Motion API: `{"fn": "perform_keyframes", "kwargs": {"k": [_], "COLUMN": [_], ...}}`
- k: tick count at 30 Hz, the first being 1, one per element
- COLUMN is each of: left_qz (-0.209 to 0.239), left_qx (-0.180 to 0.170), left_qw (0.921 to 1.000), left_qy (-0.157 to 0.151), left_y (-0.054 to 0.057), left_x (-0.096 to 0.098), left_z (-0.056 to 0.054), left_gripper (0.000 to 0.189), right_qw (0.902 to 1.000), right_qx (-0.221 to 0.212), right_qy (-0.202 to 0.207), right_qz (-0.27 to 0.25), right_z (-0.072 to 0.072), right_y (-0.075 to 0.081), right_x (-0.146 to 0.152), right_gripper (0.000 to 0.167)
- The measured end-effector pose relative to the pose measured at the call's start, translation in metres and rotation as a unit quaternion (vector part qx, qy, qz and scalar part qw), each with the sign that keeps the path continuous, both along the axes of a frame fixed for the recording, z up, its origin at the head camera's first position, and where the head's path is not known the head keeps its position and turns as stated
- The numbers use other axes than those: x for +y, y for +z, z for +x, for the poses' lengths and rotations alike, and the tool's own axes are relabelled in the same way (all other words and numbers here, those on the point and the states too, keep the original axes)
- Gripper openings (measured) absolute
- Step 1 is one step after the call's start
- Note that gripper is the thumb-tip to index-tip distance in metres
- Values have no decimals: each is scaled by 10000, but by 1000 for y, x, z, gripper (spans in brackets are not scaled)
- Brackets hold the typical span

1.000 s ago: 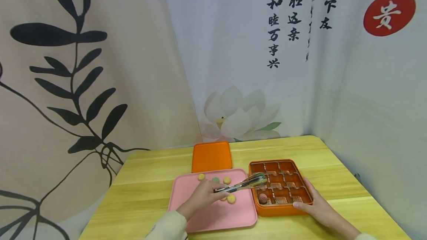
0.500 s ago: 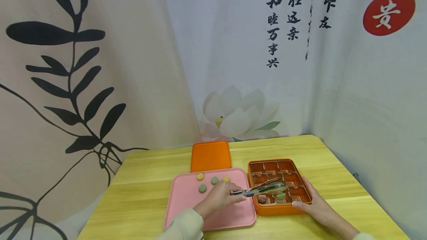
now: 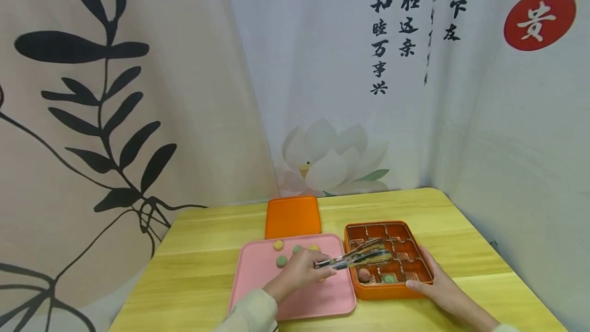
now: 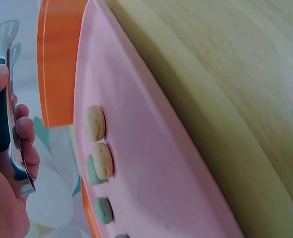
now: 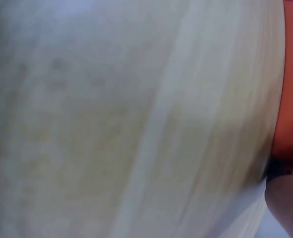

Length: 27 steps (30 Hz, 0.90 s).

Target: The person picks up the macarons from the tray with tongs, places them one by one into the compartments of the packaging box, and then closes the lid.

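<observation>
My left hand [image 3: 301,270] holds metal tongs [image 3: 369,256] above the left part of an orange box [image 3: 387,292]. The tongs' arms are spread, with nothing between their tips. Inside the box, a divided insert has a brownish-pink macaron [image 3: 364,275] in the front left compartment and a green macaron [image 3: 390,278] beside it in the front middle one. My right hand [image 3: 435,281] grips the box's front right corner, thumb on the rim. On the pink tray [image 3: 251,281] lie yellow macarons [image 4: 95,123] and green macarons [image 4: 103,210]; my left hand hides part of them in the head view.
Behind the tray lies a flat orange lid [image 3: 292,218]. The tray's right edge stands against the box on a wooden table [image 3: 193,260]. A printed curtain [image 3: 332,91] hangs behind the table.
My left hand has moved right with the tongs, from the tray's edge to over the box. A green macaron now lies in the front middle compartment, and the tongs have spread and lifted off it.
</observation>
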State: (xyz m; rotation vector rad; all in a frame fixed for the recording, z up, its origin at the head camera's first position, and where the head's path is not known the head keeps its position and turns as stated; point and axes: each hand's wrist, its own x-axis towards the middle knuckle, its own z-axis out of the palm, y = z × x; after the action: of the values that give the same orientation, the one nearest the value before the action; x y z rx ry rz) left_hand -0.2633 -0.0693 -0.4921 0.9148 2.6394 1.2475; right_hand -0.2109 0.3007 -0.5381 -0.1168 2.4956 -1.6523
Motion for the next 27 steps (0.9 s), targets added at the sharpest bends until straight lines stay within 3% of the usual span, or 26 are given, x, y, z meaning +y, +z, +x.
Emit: {"fn": "perform_keyframes", "kwargs": {"k": [3,8,16,27], "left_qz": [37,-183,199,-5], "left_qx": [60,467,-9,570], "left_qw": [10000,9985,9990,9963], "left_qy": [21,218,401,645], "left_y": [1,2,4,7], "left_x": [-5,-15,-39,-80], "left_z": [0,-2,-5,-11], "left_gripper": [20,18,20,25], "right_qw": [9999,9999,10000,9998], "right_qx": [-2,-62,-70,-174], "right_qy": [-3,-27,-5,9], "right_qz": [115,156,42,66], "right_z": [1,1,-2,-3], "right_y": [0,-1,-2,-1], "right_x": [0,0,0,1], "right_gripper": [103,105,103,103]}}
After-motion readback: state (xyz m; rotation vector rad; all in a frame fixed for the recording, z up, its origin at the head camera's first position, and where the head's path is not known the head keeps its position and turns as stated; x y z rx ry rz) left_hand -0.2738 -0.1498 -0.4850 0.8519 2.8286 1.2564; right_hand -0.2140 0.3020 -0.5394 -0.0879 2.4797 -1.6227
